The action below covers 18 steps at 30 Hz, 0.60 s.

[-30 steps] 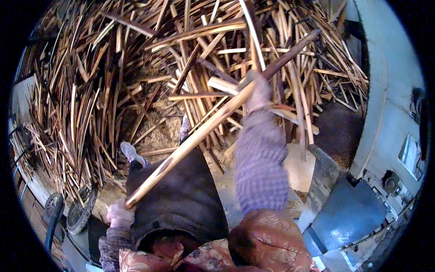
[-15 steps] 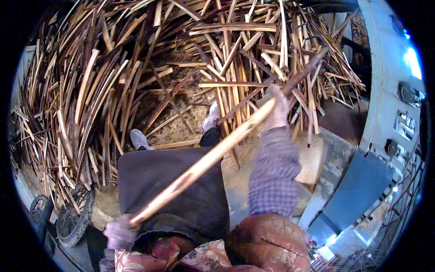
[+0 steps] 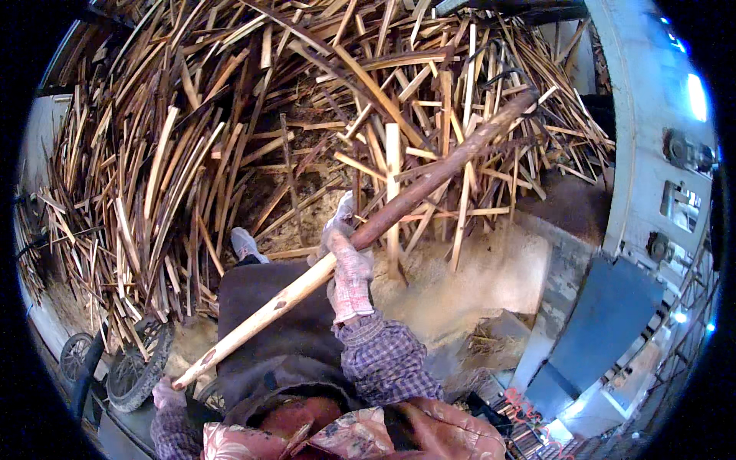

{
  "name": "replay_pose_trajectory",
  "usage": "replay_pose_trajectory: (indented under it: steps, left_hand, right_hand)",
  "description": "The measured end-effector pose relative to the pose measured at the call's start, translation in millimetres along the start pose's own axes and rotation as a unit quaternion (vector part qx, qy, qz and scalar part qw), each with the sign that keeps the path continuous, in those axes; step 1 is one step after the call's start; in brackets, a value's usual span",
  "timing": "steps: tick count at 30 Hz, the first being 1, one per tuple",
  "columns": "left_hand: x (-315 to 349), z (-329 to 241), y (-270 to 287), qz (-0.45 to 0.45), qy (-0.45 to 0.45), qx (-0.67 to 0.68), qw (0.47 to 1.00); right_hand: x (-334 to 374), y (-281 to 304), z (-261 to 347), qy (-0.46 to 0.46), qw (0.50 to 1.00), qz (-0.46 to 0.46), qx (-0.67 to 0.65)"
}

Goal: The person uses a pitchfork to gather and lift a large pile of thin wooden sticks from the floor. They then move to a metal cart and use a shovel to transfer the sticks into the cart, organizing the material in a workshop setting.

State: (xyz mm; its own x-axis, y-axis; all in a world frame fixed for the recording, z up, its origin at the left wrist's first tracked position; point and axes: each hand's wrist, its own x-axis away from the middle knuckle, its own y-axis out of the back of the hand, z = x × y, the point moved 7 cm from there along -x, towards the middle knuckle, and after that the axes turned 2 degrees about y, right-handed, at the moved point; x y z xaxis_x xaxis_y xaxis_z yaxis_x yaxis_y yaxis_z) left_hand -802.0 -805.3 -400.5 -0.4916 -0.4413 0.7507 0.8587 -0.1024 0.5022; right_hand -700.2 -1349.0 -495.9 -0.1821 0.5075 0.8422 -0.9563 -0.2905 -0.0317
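Observation:
A long wooden pole (image 3: 280, 301) slants across my lap from lower left to upper right. Its near part is pale, bare wood with a few dark spots; past my right hand it is covered in reddish-brown bark. My left hand (image 3: 169, 392), gloved, is closed around the pale near end. Partway along, where pale wood meets bark, my right hand (image 3: 350, 276) wraps around the pole in a white and pink glove. Its fingertips are partly hidden. A dark apron (image 3: 257, 299) covers my lap beneath the pole. The pole's far end lies over scattered wood strips.
A big heap of wood strips (image 3: 146, 176) spreads across the left and far side. Wheels (image 3: 138, 368) stand at lower left. On the right are a blue panel (image 3: 606, 322) and a pale machine frame (image 3: 613, 153). My shoe (image 3: 245, 244) rests by the heap.
My right hand has come back toward me, down and to the left. More bark-covered pole shows beyond it, and less pale wood lies between my hands. My left hand shifted slightly left.

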Motion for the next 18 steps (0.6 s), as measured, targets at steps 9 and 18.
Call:
replay_pose_trajectory:
  steps: [9, 18]
  left_hand:
    - [28.1, -391.7, 53.0, 0.086, -0.163, -0.049, 0.982]
    - [72.0, -446.1, 48.9, 0.137, -0.226, -0.010, 0.964]
  right_hand:
    - [-247.0, 27.8, 260.4, 0.173, 0.967, -0.067, 0.175]
    - [-397.0, 64.5, 278.4, 0.041, 0.851, -0.114, 0.511]
